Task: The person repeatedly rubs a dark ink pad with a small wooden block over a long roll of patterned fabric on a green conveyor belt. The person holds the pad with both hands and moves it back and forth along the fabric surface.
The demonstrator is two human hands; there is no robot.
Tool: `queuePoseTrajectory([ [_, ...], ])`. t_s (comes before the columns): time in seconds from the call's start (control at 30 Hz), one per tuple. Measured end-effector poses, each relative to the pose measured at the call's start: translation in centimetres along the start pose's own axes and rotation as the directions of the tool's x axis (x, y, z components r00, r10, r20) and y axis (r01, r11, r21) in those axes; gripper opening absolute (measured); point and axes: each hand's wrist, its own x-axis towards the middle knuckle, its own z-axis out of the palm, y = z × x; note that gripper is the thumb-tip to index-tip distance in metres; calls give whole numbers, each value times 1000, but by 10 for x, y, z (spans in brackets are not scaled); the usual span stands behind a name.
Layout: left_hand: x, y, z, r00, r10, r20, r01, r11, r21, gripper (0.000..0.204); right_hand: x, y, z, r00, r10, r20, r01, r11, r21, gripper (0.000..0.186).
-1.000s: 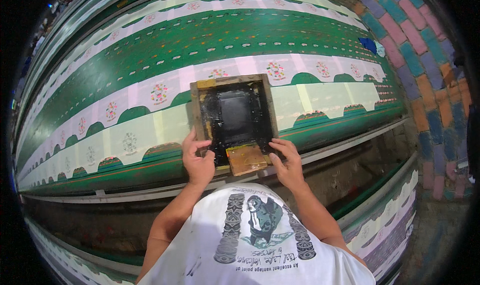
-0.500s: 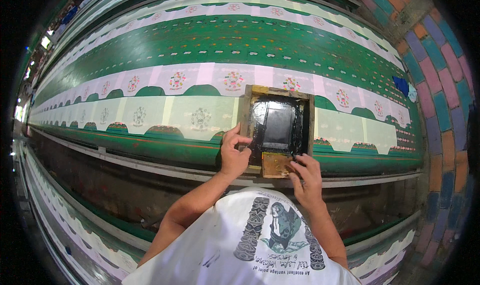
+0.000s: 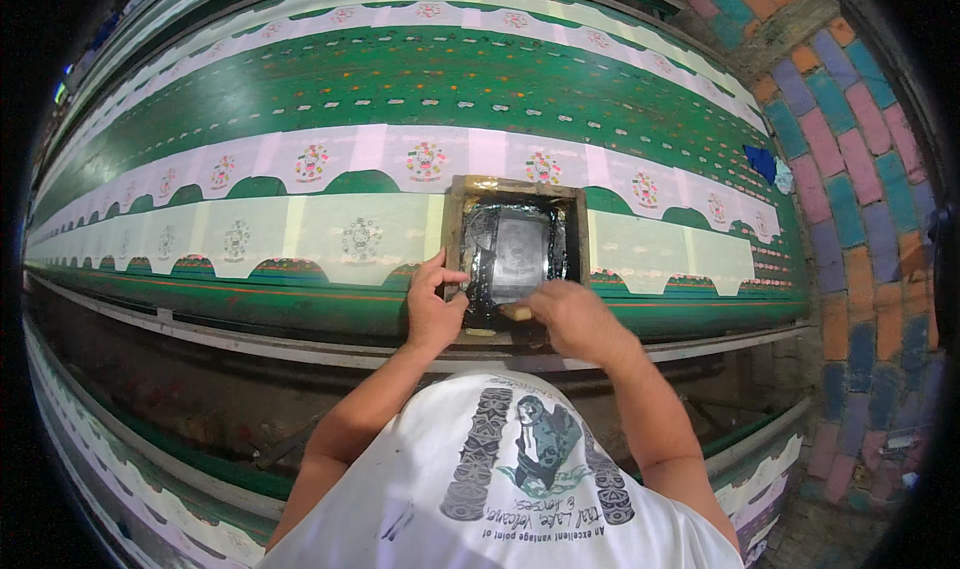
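Observation:
A wooden screen-printing frame [image 3: 575, 239] lies on a row of pale yellow-green fabric pieces [image 3: 372, 234], its inner border smeared with glossy black ink. A faint round design shows through its grey mesh window [image 3: 520, 252]. My left hand [image 3: 435, 304] grips the frame's left side with curled fingers. Over the near end of the mesh, my right hand [image 3: 580, 321] is closed on a wooden squeegee [image 3: 517, 312]. Only a light brown bit of the squeegee shows beside the fingers; the hand hides the rest.
Beyond the frame runs a row of pale pink pieces [image 3: 405, 159] with colourful round prints on the long green table [image 3: 250, 99]. A metal rail [image 3: 270, 339] edges its near side. Blue cloth [image 3: 760, 162] lies at the right end, beside a coloured brick floor [image 3: 860, 259].
The squeegee has gone from the frame's near edge to inside the frame, gripped in my right hand. The mesh has turned from dark to grey. My left hand stays on the frame.

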Motion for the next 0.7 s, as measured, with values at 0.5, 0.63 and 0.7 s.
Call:
queuePoseTrajectory([
  [0.5,12,12,-16,994,-11,104,6,999,47,21,104,80,-6,954,87,-287,-97,995,-19,38],
  [0.63,13,12,-15,995,4,103,-9,999,51,21,77,58,12,965,60,-255,-71,997,-36,42],
  [0.7,13,12,-15,994,-6,107,1,999,49,20,60,37,17,967,71,-245,-82,996,-37,44],
])
